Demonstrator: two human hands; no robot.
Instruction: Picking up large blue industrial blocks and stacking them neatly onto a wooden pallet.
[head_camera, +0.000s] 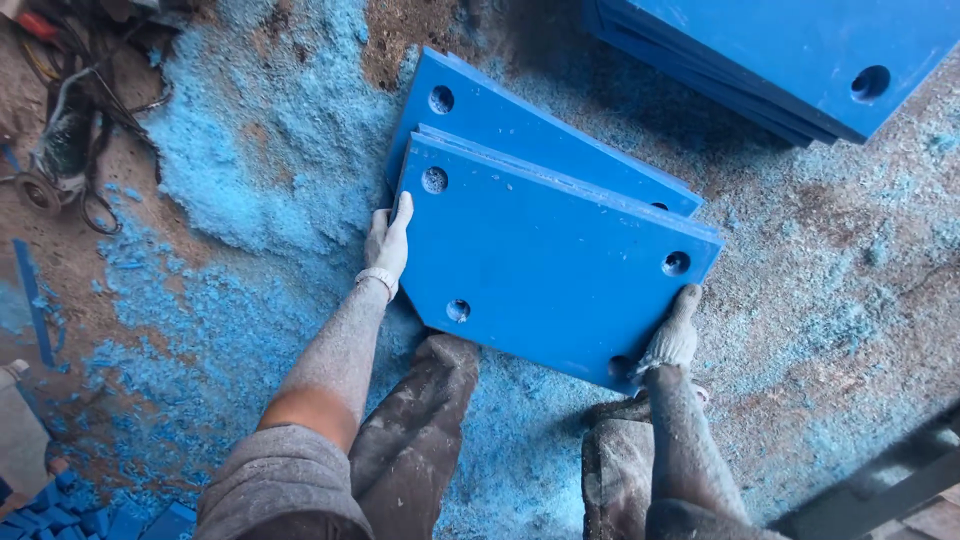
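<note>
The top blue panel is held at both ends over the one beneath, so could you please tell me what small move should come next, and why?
Probably slide the top panel slightly up and right until its edges line up with the lower panel. The left hand grips its left edge and the right hand its lower right corner, so both ends are under control, yet the lower panel shows along the top, so the two are offset.

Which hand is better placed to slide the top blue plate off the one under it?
Probably the left hand: it grips the top blue plate along its long side edge. The right hand only holds a lower corner.
</note>
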